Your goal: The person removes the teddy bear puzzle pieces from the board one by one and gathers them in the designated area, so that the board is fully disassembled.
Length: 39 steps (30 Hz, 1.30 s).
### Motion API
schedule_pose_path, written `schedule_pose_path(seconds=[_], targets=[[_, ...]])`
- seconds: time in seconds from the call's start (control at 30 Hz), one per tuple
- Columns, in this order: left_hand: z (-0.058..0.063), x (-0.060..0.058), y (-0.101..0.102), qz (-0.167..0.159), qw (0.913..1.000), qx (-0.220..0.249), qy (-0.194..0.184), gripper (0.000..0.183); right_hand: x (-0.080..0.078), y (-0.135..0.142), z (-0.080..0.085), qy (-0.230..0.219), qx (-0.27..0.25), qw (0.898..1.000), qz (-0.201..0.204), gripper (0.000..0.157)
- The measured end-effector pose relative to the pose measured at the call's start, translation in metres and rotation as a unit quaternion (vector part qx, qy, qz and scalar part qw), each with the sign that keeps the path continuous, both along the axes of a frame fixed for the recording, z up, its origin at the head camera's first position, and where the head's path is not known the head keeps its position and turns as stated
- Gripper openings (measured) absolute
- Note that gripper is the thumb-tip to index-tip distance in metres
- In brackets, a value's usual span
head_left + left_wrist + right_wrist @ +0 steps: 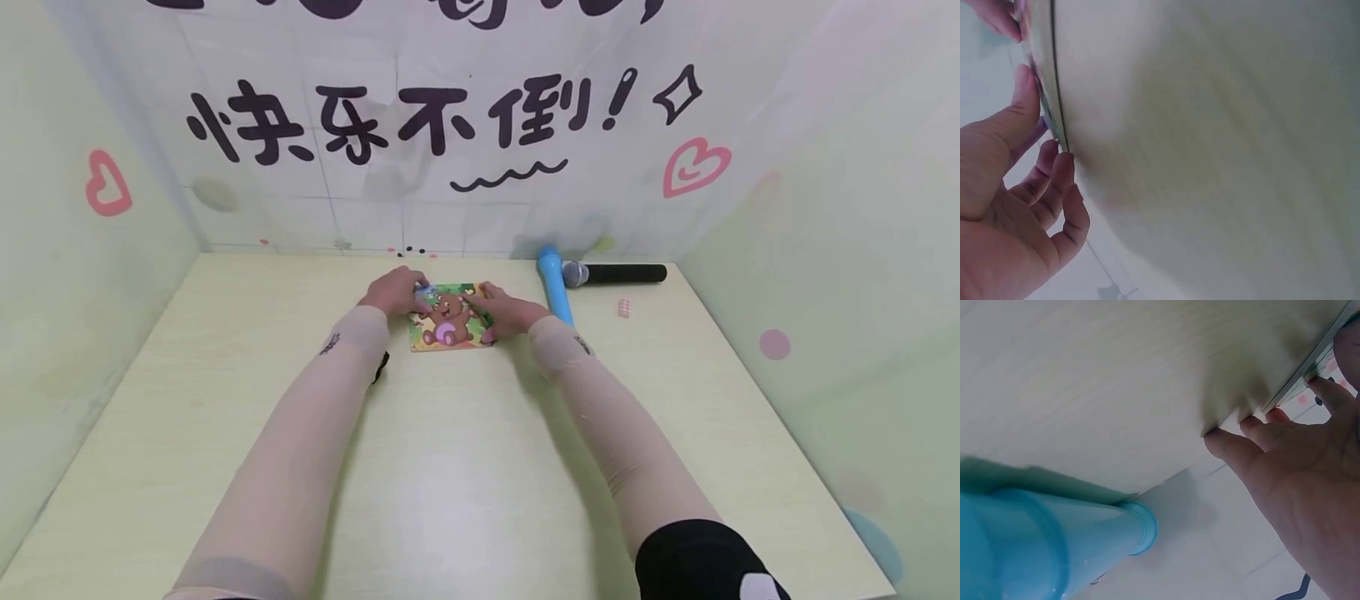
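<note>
A flat board [448,332] printed with a brown cartoon bear lies on the table near the back wall. At its left side is my left hand [395,292], thumb over the picture and the other fingers curled against the edge, as the left wrist view shows. My right hand [513,313] is at the right side, with a finger reaching onto the picture. In the right wrist view its outer fingertips [1212,439] touch the table beside the board, fingers fairly straight. Only a thin edge of the board [1051,75] shows in the left wrist view.
A blue microphone-shaped object [553,287] lies just right of my right hand. Beyond it lie a black microphone [626,273] and a small pink piece [624,308]. Walls with printed sheeting border the table [450,467] at the back and sides.
</note>
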State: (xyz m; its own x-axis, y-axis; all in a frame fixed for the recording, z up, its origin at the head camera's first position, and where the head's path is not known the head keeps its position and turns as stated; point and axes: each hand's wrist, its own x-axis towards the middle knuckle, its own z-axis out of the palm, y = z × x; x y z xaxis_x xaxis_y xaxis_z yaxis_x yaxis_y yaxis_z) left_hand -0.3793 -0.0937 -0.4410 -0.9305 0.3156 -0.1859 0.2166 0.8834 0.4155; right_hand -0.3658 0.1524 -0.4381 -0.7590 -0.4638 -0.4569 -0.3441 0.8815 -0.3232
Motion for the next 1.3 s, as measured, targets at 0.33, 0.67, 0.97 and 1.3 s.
schedule_pose_path(seconds=[0.33, 0.67, 0.97, 1.3], targets=[[0.0, -0.003, -0.003, -0.015, 0.9992, 0.034, -0.015, 0.048, 0.001, -0.002, -0.001, 0.01, 0.008, 1.0, 0.001, 0.088], [0.008, -0.005, -0.037, -0.055, 0.9963, 0.065, -0.011, 0.053, 0.001, -0.002, 0.002, 0.011, 0.011, 1.0, -0.008, 0.087], [0.014, 0.002, -0.085, -0.059, 0.9974, 0.034, -0.022, 0.053, -0.001, -0.002, 0.001, 0.008, 0.009, 1.0, -0.013, 0.088], [0.006, 0.004, -0.112, -0.066, 0.997, 0.033, -0.022, 0.051, 0.003, -0.002, 0.0, 0.015, 0.01, 1.0, -0.007, 0.087]])
